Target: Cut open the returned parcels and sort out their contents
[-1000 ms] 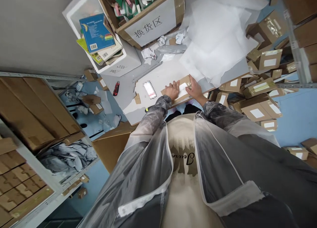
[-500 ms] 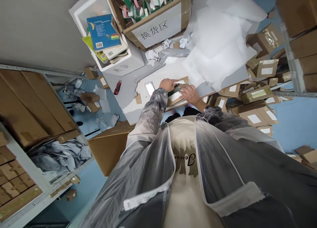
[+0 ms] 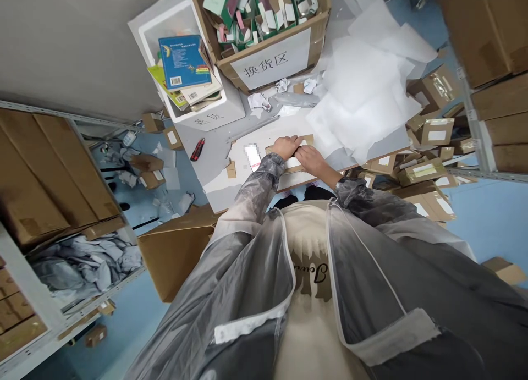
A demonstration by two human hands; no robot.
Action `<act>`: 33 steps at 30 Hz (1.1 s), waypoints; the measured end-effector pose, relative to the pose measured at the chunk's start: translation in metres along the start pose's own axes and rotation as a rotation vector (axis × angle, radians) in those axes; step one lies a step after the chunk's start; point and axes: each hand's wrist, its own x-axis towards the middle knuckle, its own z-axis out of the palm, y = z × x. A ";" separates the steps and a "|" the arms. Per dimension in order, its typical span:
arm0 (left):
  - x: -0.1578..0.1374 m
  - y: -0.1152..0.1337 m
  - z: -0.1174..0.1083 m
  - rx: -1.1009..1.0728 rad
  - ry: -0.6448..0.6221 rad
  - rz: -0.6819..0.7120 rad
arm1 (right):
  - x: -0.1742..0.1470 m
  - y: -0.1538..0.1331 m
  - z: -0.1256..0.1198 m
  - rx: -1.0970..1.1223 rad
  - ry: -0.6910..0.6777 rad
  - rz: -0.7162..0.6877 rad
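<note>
A small brown cardboard box [image 3: 307, 139] with a white area on it lies on the table, mostly covered by my hands. My left hand [image 3: 286, 147] rests on its upper side with the fingers curled over it. Beside it, my right hand [image 3: 311, 160] presses on the same box, fingers bent and almost touching the left ones. What is inside the box is hidden. Just left of it lies a white sheet or screen [image 3: 252, 159], partly blurred out. A small piece of cardboard [image 3: 231, 170] is close by.
A red and black utility knife [image 3: 198, 149] lies at the table's left. Behind stand a white foam box [image 3: 223, 110] of books and a large carton [image 3: 313, 44] of green boxes. White foam sheets [image 3: 355, 88] cover the right side. Parcels [image 3: 437, 132] fill the floor at right.
Both hands have come together over the box. Its dark green contents, seen between the flaps before, are now covered. The view has shifted slightly.
</note>
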 end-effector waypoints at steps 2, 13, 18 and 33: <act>0.002 -0.008 -0.001 -0.015 -0.010 -0.053 | -0.006 -0.008 0.009 -0.044 0.025 -0.011; 0.026 -0.053 -0.007 -0.081 0.050 -0.216 | -0.050 -0.014 0.013 -0.089 0.009 0.009; -0.026 -0.058 0.022 -0.048 0.064 0.056 | -0.050 0.005 -0.001 0.079 -0.030 -0.066; -0.032 -0.020 0.067 -0.193 -0.008 -0.470 | -0.031 -0.016 -0.035 -0.187 -0.228 -0.233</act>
